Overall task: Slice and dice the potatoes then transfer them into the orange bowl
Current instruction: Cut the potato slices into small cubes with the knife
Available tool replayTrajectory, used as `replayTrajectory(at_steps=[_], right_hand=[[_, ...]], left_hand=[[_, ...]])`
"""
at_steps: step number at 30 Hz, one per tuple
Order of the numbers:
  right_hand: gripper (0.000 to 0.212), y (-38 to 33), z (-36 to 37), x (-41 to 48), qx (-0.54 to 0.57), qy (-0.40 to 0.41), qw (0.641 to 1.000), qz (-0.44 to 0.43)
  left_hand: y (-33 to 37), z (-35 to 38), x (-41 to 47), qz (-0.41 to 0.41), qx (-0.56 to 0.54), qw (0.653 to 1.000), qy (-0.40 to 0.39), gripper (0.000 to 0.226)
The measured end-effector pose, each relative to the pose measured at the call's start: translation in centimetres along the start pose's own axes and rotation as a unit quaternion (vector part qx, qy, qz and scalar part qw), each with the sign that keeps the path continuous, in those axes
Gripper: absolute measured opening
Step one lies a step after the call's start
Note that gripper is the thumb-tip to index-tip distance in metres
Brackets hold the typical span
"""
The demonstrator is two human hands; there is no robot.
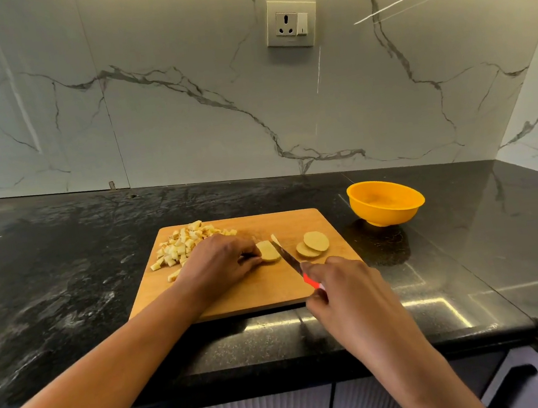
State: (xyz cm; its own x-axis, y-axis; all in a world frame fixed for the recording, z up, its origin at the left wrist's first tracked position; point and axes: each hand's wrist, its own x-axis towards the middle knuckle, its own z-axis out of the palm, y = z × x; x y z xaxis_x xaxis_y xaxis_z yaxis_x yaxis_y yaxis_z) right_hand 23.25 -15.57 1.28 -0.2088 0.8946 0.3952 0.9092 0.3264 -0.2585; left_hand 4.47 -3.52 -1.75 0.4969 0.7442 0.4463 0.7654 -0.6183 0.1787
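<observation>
My left hand (220, 262) pinches a potato slice (268, 250) at its fingertips. My right hand (343, 289) grips the knife (288, 258), blade against that slice. Diced potato (182, 246) lies beyond my left hand, the orange bowl (385, 201) beyond my right.

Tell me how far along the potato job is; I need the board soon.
Done: a diced pile lies on the cutting board, far left. In hand: the left hand steadies a potato piece while the right hand cuts it with the knife. Left: two round slices undiced, the orange bowl looks empty.
</observation>
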Motion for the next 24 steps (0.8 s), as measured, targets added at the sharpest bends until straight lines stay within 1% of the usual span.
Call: replayTrajectory(at_steps=[2, 5, 9, 14, 19, 21, 24], right_hand=[[0.047, -0.2, 0.9, 0.5, 0.005, 0.011, 1.0, 0.008], [0.046, -0.3, 2.1, 1.2, 0.006, 0.004, 1.0, 0.017], [0.044, -0.3, 2.7, 1.7, 0.003, -0.004, 1.0, 0.014], [0.042, -0.4, 2.7, 2.3, -0.007, -0.008, 1.0, -0.002], [0.028, -1.0, 3.1, 3.3, -0.041, -0.017, 0.999, 0.003], [0.022, -1.5, 3.4, 3.9, -0.054, -0.031, 0.998, 0.005], [0.018, -2.3, 3.8, 4.5, -0.066, -0.055, 0.996, -0.003]], left_hand=[[-0.1, -0.1, 0.0, -0.007, 0.01, 1.0, -0.002, 0.025], [-0.1, -0.1, 0.0, -0.019, 0.023, 1.0, -0.002, 0.029], [-0.1, -0.1, 0.2, -0.024, 0.028, 0.999, -0.008, 0.032], [-0.2, -0.1, 0.2, -0.026, 0.025, 0.999, -0.012, 0.032], [-0.2, 0.0, 0.2, -0.019, 0.033, 0.999, -0.003, 0.029], [-0.2, 0.0, 0.3, -0.019, 0.038, 0.999, -0.003, 0.028], [-0.2, 0.0, 0.3, -0.02, 0.051, 0.999, -0.004, 0.028]])
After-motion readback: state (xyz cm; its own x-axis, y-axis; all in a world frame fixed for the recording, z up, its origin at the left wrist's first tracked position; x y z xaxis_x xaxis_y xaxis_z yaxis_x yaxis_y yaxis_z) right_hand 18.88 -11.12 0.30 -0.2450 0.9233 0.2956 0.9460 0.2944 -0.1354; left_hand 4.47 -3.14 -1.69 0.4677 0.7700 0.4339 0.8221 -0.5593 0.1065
